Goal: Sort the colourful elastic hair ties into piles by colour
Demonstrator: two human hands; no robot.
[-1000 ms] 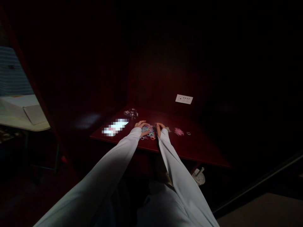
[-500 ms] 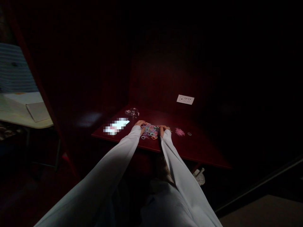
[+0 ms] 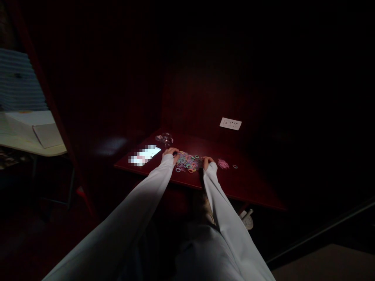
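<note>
A loose pile of multicoloured hair ties (image 3: 187,162) lies on the dark red desk between my hands. My left hand (image 3: 171,152) rests at the pile's left edge, fingers stretched along its far side. Just off the right edge, my right hand (image 3: 208,161) is bent with its fingers close together; whatever may be between them is too small to make out. A smaller heap of pink hair ties (image 3: 223,164) sits to the right of that hand. Farther right lies a single greenish hair tie (image 3: 235,166).
A lit phone (image 3: 145,155), partly pixelated, lies left of my left hand. Behind it stands a clear container (image 3: 166,138). A white socket panel (image 3: 231,123) is on the back wall. Beyond the left partition, a white box (image 3: 35,125) rests on another table.
My right hand has moved right, away from the pile, and now covers the spot where a small yellowish bunch showed. My left hand has shifted slightly left.
</note>
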